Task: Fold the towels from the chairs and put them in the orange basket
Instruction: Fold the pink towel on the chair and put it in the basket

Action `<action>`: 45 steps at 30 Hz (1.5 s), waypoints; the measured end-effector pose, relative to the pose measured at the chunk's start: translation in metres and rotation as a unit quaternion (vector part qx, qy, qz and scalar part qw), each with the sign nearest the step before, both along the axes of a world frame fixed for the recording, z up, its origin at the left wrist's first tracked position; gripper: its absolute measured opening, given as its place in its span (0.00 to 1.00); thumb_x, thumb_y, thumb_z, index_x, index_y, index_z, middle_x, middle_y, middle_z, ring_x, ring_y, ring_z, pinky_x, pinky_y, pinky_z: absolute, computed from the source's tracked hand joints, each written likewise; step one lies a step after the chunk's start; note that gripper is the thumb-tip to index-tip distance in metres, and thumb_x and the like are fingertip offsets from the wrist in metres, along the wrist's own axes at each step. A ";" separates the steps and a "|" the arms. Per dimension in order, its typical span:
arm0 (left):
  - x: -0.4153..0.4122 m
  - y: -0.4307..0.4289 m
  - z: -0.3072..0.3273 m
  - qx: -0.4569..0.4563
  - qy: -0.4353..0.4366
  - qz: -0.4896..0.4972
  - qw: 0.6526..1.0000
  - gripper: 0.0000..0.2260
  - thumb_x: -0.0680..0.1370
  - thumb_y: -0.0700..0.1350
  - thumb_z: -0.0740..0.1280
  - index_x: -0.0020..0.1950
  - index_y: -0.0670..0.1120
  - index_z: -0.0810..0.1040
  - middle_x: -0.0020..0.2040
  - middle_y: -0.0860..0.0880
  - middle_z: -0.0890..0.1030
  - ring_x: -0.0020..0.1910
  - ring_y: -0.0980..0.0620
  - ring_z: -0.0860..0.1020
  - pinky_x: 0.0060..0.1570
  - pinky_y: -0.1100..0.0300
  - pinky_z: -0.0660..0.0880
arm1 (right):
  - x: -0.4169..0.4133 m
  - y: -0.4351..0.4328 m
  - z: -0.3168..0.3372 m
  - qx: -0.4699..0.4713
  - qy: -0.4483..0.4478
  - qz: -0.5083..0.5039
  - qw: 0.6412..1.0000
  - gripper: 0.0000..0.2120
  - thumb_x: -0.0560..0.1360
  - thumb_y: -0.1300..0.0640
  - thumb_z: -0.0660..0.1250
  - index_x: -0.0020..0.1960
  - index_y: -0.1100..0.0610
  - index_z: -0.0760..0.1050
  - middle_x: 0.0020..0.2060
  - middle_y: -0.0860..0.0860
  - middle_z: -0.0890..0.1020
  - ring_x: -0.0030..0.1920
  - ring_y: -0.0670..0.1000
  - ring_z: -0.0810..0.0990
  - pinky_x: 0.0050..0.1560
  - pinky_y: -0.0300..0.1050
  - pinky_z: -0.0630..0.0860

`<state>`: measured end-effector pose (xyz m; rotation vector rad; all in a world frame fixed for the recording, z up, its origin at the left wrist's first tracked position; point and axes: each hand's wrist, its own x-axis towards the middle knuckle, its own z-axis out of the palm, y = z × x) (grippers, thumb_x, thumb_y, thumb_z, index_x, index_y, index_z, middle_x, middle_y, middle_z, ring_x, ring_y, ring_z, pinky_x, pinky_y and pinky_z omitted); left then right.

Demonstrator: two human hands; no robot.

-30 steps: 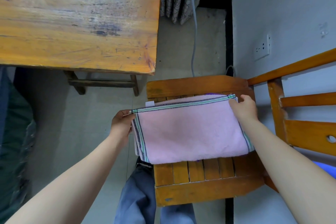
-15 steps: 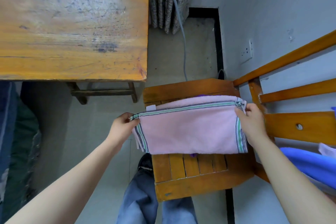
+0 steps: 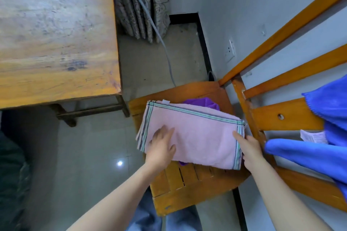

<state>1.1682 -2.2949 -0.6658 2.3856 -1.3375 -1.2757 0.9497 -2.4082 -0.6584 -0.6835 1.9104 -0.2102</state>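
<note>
We see only scraps of the purple cloth (image 3: 202, 102) under the pink towel (image 3: 197, 137). The blue towel (image 3: 319, 154) runs off the right edge of view.

Chair seat (image 3: 187, 189): purple cloth (image 3: 204, 102), apparently beneath folded pink towel (image 3: 197, 137).

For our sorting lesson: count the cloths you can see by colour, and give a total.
Pink towel: 1
Purple cloth: 1
Blue cloth: 1, as far as shows
Total: 3
</note>
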 end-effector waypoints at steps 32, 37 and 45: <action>-0.014 -0.020 0.012 0.062 0.408 0.262 0.872 0.22 0.78 0.37 0.59 0.71 0.50 0.65 0.70 0.50 0.69 0.69 0.50 0.65 0.70 0.52 0.59 | 0.037 0.022 0.100 -0.193 0.195 0.330 0.903 0.03 0.78 0.59 0.60 0.46 0.55 0.66 0.34 0.55 0.75 0.32 0.54 0.72 0.29 0.42 0.64; -0.004 -0.036 0.011 0.058 0.502 0.361 0.784 0.18 0.81 0.51 0.55 0.69 0.45 0.69 0.66 0.47 0.75 0.64 0.48 0.73 0.67 0.50 0.64 | 0.070 0.039 0.096 -0.317 0.243 0.433 0.808 0.05 0.71 0.60 0.68 0.41 0.59 0.72 0.39 0.52 0.73 0.40 0.50 0.67 0.33 0.38 0.59; 0.020 -0.051 0.029 0.065 0.591 0.357 0.721 0.39 0.67 0.71 0.51 0.67 0.45 0.71 0.62 0.42 0.76 0.59 0.44 0.76 0.54 0.52 0.74 | 0.107 0.055 0.074 -0.144 -0.115 0.240 0.953 0.13 0.75 0.61 0.65 0.36 0.52 0.65 0.32 0.48 0.72 0.33 0.45 0.70 0.30 0.31 0.68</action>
